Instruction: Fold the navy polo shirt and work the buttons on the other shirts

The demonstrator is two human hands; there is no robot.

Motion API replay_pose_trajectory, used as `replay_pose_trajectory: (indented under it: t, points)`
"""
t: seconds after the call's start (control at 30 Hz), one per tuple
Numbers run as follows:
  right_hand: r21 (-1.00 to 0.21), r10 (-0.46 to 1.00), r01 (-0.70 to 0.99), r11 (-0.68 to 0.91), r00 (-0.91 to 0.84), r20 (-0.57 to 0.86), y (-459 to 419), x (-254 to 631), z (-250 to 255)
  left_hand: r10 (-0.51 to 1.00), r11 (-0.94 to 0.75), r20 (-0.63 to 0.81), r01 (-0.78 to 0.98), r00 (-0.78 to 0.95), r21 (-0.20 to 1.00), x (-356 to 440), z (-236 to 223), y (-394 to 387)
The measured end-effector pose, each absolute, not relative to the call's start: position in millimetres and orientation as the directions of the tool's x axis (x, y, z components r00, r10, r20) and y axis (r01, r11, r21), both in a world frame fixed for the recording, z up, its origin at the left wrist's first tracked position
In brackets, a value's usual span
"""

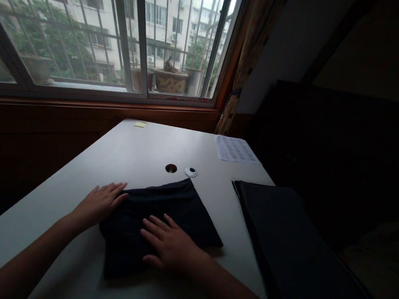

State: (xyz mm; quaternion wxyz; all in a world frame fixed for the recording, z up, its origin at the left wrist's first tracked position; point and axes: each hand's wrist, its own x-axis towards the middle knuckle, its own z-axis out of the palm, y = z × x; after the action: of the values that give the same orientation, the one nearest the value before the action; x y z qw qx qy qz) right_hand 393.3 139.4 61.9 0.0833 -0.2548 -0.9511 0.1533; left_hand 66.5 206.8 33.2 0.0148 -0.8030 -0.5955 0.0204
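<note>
A folded piece of dark navy cloth (192,215), perhaps a garment, lies on the white table (86,171) in front of me. My left hand (99,202) rests at its left edge, fingers stretched out, with the thumb on the fabric. Flat on the middle of the cloth lies my right hand (170,244), its fingers spread. Neither hand grips anything. The cloth's exact kind cannot be made out from its folded shape.
To the right, a large dark flat item (293,240) covers the table's edge. Beyond the cloth are a cable hole (171,168) and its round white cover (191,172). Printed paper (237,149) and a yellow note (140,124) lie farther back, below a barred window.
</note>
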Motion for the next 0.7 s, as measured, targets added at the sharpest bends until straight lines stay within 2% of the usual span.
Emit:
replay_pose_trajectory:
  t: [0.13,0.27,0.37,0.47,0.6,0.7]
  points:
    - [-0.308,0.445,0.397,0.865,-0.889,0.104,125,396,51,0.953,-0.304,0.027,0.951,0.303,0.058,68,53,220]
    - [-0.174,0.399,0.365,0.915,-0.886,0.237,125,399,28,0.939,-0.34,0.033,0.907,0.343,0.25,97,80,237]
    - [-0.068,0.346,0.346,0.936,-0.862,0.37,123,393,16,0.909,-0.387,-0.026,0.866,0.416,0.317,129,87,259]
    - [-0.014,0.298,0.329,0.944,-0.835,0.463,121,388,16,0.869,-0.408,-0.114,0.827,0.482,0.387,157,82,283]
    - [-0.005,0.261,0.306,0.952,-0.805,0.532,119,387,24,0.847,-0.384,-0.181,0.812,0.499,0.44,178,69,307]
    - [-0.011,0.231,0.271,0.962,-0.796,0.56,118,390,28,0.851,-0.395,-0.151,0.803,0.502,0.446,182,61,313]
